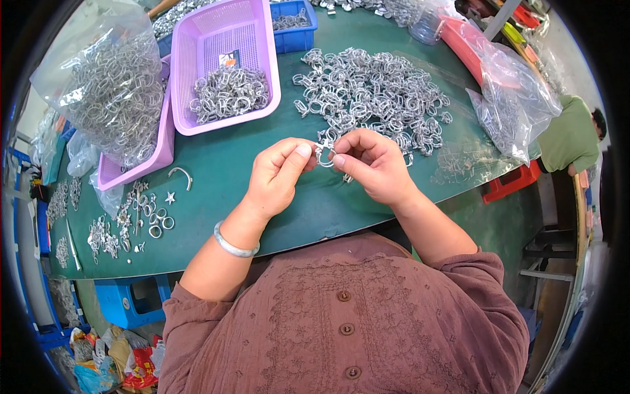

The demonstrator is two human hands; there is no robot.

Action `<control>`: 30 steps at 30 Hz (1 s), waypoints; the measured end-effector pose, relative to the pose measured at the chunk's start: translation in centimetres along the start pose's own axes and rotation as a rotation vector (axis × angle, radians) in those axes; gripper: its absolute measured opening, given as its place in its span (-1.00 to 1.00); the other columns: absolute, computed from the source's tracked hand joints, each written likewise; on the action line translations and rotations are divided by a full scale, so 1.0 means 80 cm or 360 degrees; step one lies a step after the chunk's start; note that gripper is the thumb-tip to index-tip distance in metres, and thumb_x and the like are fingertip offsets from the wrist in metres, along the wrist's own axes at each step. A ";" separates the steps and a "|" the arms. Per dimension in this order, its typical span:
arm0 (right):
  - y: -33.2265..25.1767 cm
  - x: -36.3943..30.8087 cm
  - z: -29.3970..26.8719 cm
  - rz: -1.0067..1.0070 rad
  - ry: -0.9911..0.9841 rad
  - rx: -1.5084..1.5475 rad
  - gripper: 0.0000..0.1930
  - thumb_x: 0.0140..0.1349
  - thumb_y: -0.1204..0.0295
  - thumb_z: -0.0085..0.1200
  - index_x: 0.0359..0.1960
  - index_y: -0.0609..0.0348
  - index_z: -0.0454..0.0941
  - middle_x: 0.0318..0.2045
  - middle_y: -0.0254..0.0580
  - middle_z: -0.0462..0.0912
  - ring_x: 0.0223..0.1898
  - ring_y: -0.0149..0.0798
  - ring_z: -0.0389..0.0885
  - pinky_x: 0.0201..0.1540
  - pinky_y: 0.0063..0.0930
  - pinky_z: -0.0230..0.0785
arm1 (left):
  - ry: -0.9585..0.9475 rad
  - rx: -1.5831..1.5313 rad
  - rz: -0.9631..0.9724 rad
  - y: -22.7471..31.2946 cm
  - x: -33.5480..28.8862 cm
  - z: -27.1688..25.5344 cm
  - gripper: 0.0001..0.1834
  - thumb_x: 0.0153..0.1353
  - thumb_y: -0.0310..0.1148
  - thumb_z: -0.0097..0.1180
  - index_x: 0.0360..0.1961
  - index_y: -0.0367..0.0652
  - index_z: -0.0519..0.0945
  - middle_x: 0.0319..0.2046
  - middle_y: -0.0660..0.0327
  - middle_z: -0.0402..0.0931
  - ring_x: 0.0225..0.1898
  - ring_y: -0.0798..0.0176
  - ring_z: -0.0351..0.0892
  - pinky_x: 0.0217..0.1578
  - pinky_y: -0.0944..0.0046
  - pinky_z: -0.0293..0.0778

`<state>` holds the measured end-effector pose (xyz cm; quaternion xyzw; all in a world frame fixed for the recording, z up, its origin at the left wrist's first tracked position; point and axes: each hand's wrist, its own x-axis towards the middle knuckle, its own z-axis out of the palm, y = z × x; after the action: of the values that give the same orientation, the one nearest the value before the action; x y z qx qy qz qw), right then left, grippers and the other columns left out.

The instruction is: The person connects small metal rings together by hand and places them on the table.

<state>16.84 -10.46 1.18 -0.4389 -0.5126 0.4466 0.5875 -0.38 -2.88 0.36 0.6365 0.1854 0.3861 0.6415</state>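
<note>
Brown buttoned blouse [302, 322], seemingly embroidered; pale bangle [232, 247] on left wrist.

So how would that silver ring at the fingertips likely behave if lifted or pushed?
The silver ring is probably stiff: its shiny, metallic band has a round outline. It looks light, being small and thin, with only fingertips of the left hand and right hand on it. It may roll unevenly, since its top juts beyond the circle.

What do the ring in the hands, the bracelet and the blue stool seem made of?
Ring: likely metal; silvery, with bright glints. Bracelet: perhaps polished stone, pale and smooth, though glass or plastic could look alike. Blue stool: probably moulded plastic, given its even colour.
</note>
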 end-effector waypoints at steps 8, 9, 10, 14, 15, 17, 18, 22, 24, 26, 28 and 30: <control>-0.010 0.002 0.000 0.0179 -0.0038 0.0138 -0.91 0.11 0.57 0.10 -0.35 0.24 0.46 -0.45 -0.40 0.49 -0.42 -0.58 0.44 -0.38 -0.70 0.30 | 0.0049 0.0191 -0.0051 -0.003 0.001 0.002 -0.83 0.22 -0.38 0.05 -0.35 -0.29 0.55 -0.53 0.41 0.44 -0.48 0.58 0.30 -0.48 0.54 0.27; -0.011 0.002 0.000 0.0220 -0.0039 0.0150 -0.91 0.11 0.57 0.09 -0.35 0.24 0.46 -0.46 -0.40 0.50 -0.41 -0.56 0.45 -0.37 -0.70 0.31 | 0.0054 0.0206 -0.0054 -0.004 0.001 0.002 -0.85 0.21 -0.39 0.06 -0.36 -0.28 0.56 -0.54 0.43 0.43 -0.49 0.60 0.29 -0.50 0.55 0.25; -0.011 0.002 0.000 0.0261 -0.0040 0.0162 -0.91 0.11 0.57 0.09 -0.35 0.24 0.46 -0.46 -0.39 0.50 -0.41 -0.55 0.47 -0.36 -0.69 0.33 | 0.0053 0.0205 -0.0054 -0.004 0.001 0.001 -0.85 0.21 -0.39 0.06 -0.36 -0.28 0.56 -0.54 0.43 0.43 -0.49 0.60 0.29 -0.50 0.55 0.25; -0.012 0.002 -0.001 0.0269 -0.0063 0.0207 -0.91 0.12 0.58 0.08 -0.34 0.24 0.46 -0.43 -0.38 0.51 -0.39 -0.54 0.48 -0.33 -0.68 0.35 | 0.0056 0.0203 -0.0128 -0.004 0.002 0.001 -0.85 0.21 -0.40 0.05 -0.36 -0.29 0.56 -0.53 0.42 0.44 -0.49 0.60 0.29 -0.48 0.55 0.26; -0.010 0.002 -0.001 0.0243 -0.0074 0.0224 -0.90 0.12 0.59 0.07 -0.32 0.24 0.45 -0.41 -0.37 0.52 -0.38 -0.54 0.48 -0.31 -0.67 0.36 | 0.0054 0.0188 -0.0143 -0.003 0.002 0.001 -0.85 0.21 -0.41 0.05 -0.35 -0.29 0.56 -0.53 0.42 0.44 -0.48 0.60 0.30 -0.48 0.55 0.26; -0.007 0.001 -0.001 0.0217 -0.0085 0.0241 -0.89 0.11 0.60 0.06 -0.31 0.25 0.45 -0.40 -0.37 0.52 -0.37 -0.53 0.49 -0.30 -0.67 0.36 | 0.0045 0.0161 -0.0153 -0.004 0.002 0.001 -0.85 0.21 -0.41 0.05 -0.34 -0.29 0.56 -0.52 0.41 0.45 -0.48 0.59 0.31 -0.48 0.55 0.26; -0.006 0.001 -0.002 0.0184 -0.0088 0.0210 -0.88 0.11 0.61 0.05 -0.30 0.25 0.45 -0.39 -0.37 0.52 -0.36 -0.53 0.48 -0.30 -0.67 0.36 | 0.0036 0.0134 -0.0163 -0.004 0.002 0.001 -0.86 0.21 -0.42 0.05 -0.33 -0.29 0.56 -0.51 0.41 0.46 -0.47 0.59 0.31 -0.47 0.55 0.27; -0.004 0.000 -0.001 0.0079 -0.0069 0.0073 -0.88 0.10 0.64 0.03 -0.31 0.25 0.45 -0.40 -0.38 0.51 -0.35 -0.54 0.48 -0.32 -0.64 0.35 | 0.0028 0.0098 -0.0155 -0.004 0.000 0.001 -0.85 0.20 -0.42 0.06 -0.31 -0.30 0.57 -0.47 0.39 0.49 -0.45 0.59 0.34 -0.45 0.55 0.29; -0.002 -0.001 -0.001 -0.0125 -0.0043 -0.0240 -0.88 0.07 0.66 0.03 -0.33 0.24 0.45 -0.42 -0.34 0.52 -0.36 -0.49 0.50 -0.33 -0.60 0.36 | 0.0019 0.0153 -0.0071 -0.004 0.000 0.001 -0.85 0.17 -0.43 0.10 -0.29 -0.29 0.57 -0.42 0.35 0.52 -0.43 0.57 0.38 -0.41 0.53 0.34; -0.002 0.000 -0.001 -0.0327 -0.0016 -0.0552 -0.87 0.05 0.68 0.03 -0.35 0.24 0.45 -0.44 -0.30 0.52 -0.37 -0.44 0.52 -0.34 -0.55 0.37 | -0.0006 0.0123 -0.0071 -0.003 0.000 0.002 -0.84 0.15 -0.44 0.13 -0.27 -0.29 0.56 -0.42 0.34 0.52 -0.41 0.56 0.41 -0.39 0.52 0.36; -0.005 0.002 0.002 -0.0722 -0.0020 -0.0950 -0.83 -0.02 0.70 0.04 -0.37 0.22 0.45 -0.45 -0.17 0.52 -0.40 -0.23 0.54 -0.36 -0.44 0.38 | -0.0031 0.0092 -0.0071 -0.002 0.000 0.002 -0.82 0.13 -0.45 0.15 -0.24 -0.28 0.56 -0.41 0.32 0.53 -0.39 0.54 0.43 -0.37 0.51 0.38; -0.006 0.003 0.003 -0.0861 -0.0040 -0.1074 -0.80 -0.06 0.70 0.06 -0.36 0.21 0.45 -0.44 -0.11 0.52 -0.40 -0.08 0.52 -0.36 -0.37 0.39 | -0.0019 0.0082 -0.0122 -0.004 0.001 0.001 -0.77 0.09 -0.48 0.20 -0.20 -0.27 0.55 -0.40 0.30 0.54 -0.35 0.51 0.47 -0.32 0.48 0.41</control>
<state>16.68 -10.28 1.74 -0.4507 -0.7335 0.0892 0.5008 -0.19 -2.86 0.11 0.6476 0.2158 0.3524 0.6402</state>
